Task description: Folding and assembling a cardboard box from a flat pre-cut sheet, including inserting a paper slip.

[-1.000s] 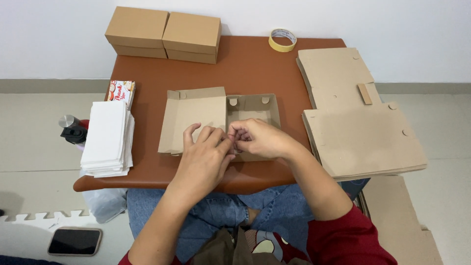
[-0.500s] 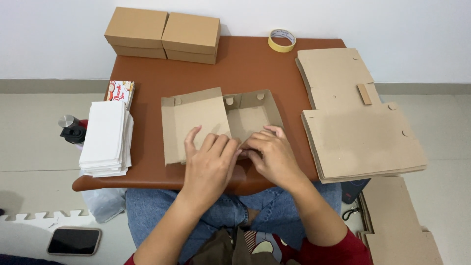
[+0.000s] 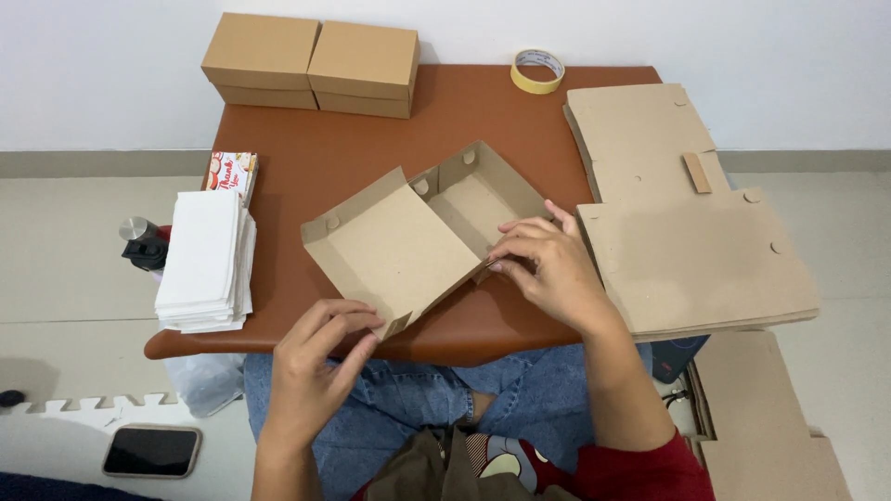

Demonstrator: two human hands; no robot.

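A brown table (image 3: 297, 148) fills the middle of the view. On its right side lies a tall stack of flat cardboard box blanks (image 3: 687, 250), the top sheets fanned in two groups, reaching to the right edge. At the far left stand two closed cardboard boxes (image 3: 311, 63) side by side, touching. On the near left edge rests a stack of white folded papers (image 3: 202, 262), with a small red-and-white printed packet (image 3: 231, 172) just beyond it.

In the middle of the table lies a half-folded cardboard box (image 3: 418, 237), turned at an angle: its shallow tray part is far and right, its flat lid panel spreads left and near, overhanging the near table edge.

The right hand (image 3: 548, 269) rests on the box's right side, fingertips pinched shut on the side flap where tray and lid meet. The left hand (image 3: 320, 357) is at the near edge, thumb and fingers closed on the small corner tab of the lid panel.

A roll of yellow tape (image 3: 537, 70) sits at the far edge, right of the closed boxes. A dark phone (image 3: 151, 451) lies on the floor at near left.
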